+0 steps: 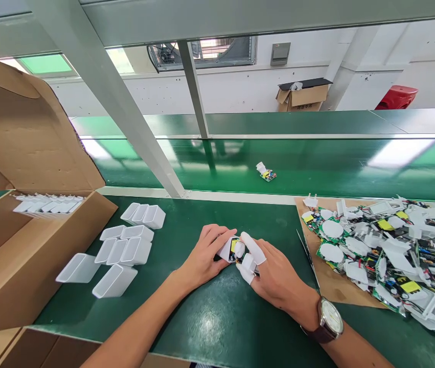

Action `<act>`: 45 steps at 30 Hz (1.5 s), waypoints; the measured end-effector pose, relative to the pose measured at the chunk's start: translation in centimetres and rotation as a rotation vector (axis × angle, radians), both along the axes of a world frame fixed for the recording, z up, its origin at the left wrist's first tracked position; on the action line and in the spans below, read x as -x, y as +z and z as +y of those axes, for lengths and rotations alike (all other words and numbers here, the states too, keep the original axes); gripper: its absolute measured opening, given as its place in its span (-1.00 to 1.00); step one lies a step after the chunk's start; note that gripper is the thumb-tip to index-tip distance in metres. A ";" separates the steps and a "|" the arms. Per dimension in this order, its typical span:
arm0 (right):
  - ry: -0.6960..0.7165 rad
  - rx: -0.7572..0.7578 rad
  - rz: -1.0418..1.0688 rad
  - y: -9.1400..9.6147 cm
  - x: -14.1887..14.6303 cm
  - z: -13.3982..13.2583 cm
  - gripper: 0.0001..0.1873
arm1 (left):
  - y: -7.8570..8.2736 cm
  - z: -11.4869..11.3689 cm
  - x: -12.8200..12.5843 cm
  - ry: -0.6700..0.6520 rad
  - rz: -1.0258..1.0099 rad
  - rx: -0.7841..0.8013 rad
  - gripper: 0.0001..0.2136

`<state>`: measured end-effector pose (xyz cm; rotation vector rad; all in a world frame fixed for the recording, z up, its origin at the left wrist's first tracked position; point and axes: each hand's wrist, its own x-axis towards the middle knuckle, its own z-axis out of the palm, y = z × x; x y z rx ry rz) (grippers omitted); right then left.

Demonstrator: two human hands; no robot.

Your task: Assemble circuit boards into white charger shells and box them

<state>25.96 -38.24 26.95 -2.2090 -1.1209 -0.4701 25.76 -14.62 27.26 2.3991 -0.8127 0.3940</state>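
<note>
Head view, left hand point(205, 258): curled shut around the white casing point(229, 249), mid-bench on the green bench point(209, 317).
Head view, right hand point(274, 278): cot-covered fingertips point(253, 247) pinched on the casing's other end; possibly a board inside, partly hidden.
Head view, left side: empty shells point(125, 250) beside the cardboard box point(29, 266).
Head view, right side: heaped circuit boards point(393, 255).

2 bare forearms reach in from below and meet at the white casing point(228, 249). The left hand point(203, 259) lies palm-down just left of it, fingers curled around it. The right hand point(276, 280) pinches it from the right, fingers point(253, 247) capped in white cots, a watch point(330, 318) on the wrist.
</note>
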 end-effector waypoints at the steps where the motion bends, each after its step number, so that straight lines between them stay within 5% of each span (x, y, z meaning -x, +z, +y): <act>1: 0.000 -0.004 -0.004 -0.1 0.0 0.0 -0.12 | 0.0 0.0 0.0 -0.004 0.004 0.002 -0.43; 16: -0.018 -0.063 0.030 0.3 -0.2 0.3 -0.31 | -0.6 0.3 -0.1 -0.021 -0.017 0.055 -0.40; 31: -0.017 -0.091 -0.001 -0.3 -0.5 0.4 -0.30 | -0.6 0.5 -0.2 -0.017 -0.016 0.053 -0.40; 39: 0.051 -0.150 0.150 0.4 -0.8 -0.3 -0.21 | -0.4 0.1 0.0 -0.040 0.102 0.084 -0.41; 45: -0.255 -0.232 0.317 2.9 -5.1 0.5 -0.47 | -0.5 0.0 0.5 -0.056 0.264 0.173 -0.41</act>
